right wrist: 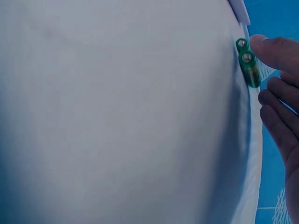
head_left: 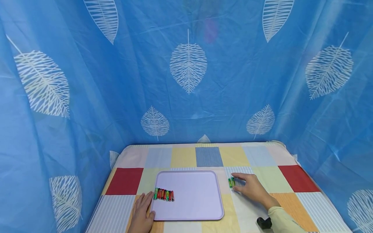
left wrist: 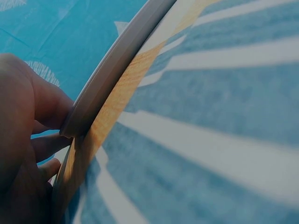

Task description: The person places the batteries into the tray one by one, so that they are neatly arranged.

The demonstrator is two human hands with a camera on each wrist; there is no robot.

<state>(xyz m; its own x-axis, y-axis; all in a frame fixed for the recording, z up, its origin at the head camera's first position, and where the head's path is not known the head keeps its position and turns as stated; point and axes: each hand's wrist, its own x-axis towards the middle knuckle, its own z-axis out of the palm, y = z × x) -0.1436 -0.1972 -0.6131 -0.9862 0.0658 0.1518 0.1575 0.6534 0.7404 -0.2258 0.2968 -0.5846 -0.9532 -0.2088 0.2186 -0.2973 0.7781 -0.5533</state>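
Note:
Several red and green batteries (head_left: pixel 163 194) lie side by side in a row at the left of a lilac tray (head_left: pixel 198 194). My left hand (head_left: pixel 142 212) rests at the tray's left edge, fingers extended. In the left wrist view its thumb meets the tray's rim (left wrist: pixel 112 70). Right of the tray, two green batteries (head_left: pixel 231 182) lie together on the cloth. My right hand (head_left: pixel 250 187) is beside them, thumb and fingers apart around their right side. The right wrist view shows the ends of the green batteries (right wrist: pixel 249 65) close to the thumb; I cannot tell whether they touch.
A patchwork tablecloth (head_left: pixel 207 157) covers the table. Blue curtains with white leaf prints (head_left: pixel 227 81) surround its back and sides. A small black object (head_left: pixel 264 223) is by the right sleeve (head_left: pixel 284 220).

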